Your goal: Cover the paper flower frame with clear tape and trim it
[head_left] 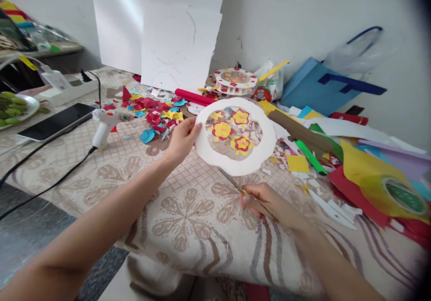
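"What fills the left of the table?"

"A silver dish (35, 106) of green fruit (12, 108) stands at the edge of view, with a dark-screened phone (57, 121) lying just beside it. A white glue gun (101, 130) with a black cord rests on the patterned tablecloth (186, 215). Next come red, yellow and blue paper pieces (153, 112), heaped in front of a tall white board (178, 45) that bears faint pencil curves."

"And the left hand (184, 137)?"

"It is clamped on the left rim of a white ring (264, 157), thumb across the front. The ring is tilted up toward the viewer above the middle of the table, and its see-through centre carries yellow-and-red flowers (222, 130)."

"Where does that put the right hand (260, 198)?"

"Lower and to the right, its fingers closed around slender scissors (232, 182). The tip points up and left to the ring's lower edge; whether it touches, one cannot tell, nor whether the blades are parted."

"What lies beyond?"

"Behind the ring, a round white piece (235, 78) dotted with red stands near the wall. Farther right, a yellow paper square (297, 163) lies near a bright green strip (310, 156), a blue bag (316, 85) leans behind them, and a roll of tape (404, 195) sits on red and yellow sheets (353, 197)."
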Demonstrator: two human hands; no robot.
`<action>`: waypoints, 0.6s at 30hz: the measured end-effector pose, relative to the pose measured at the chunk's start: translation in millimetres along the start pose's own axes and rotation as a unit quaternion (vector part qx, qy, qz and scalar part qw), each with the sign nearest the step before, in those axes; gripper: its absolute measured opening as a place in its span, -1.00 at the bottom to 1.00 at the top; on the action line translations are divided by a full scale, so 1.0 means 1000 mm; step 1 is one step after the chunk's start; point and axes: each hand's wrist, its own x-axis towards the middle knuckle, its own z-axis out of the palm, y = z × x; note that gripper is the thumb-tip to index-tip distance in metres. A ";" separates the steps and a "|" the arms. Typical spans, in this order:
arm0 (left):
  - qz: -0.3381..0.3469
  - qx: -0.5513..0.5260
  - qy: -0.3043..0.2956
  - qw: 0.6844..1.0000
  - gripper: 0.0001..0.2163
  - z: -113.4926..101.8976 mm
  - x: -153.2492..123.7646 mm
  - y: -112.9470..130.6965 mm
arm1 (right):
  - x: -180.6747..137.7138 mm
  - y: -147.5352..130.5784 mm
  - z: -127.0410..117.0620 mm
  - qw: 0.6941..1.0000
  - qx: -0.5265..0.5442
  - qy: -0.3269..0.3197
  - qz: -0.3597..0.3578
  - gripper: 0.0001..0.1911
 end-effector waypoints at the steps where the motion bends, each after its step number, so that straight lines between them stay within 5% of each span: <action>1: 0.003 0.001 -0.001 1.000 -0.73 0.000 0.000 0.000 | 0.000 0.002 0.000 1.000 0.011 -0.003 0.002 -0.50; 18: 0.000 -0.006 0.000 1.000 -0.71 0.000 0.001 0.000 | 0.001 0.006 -0.003 0.999 0.027 -0.018 0.011 -0.53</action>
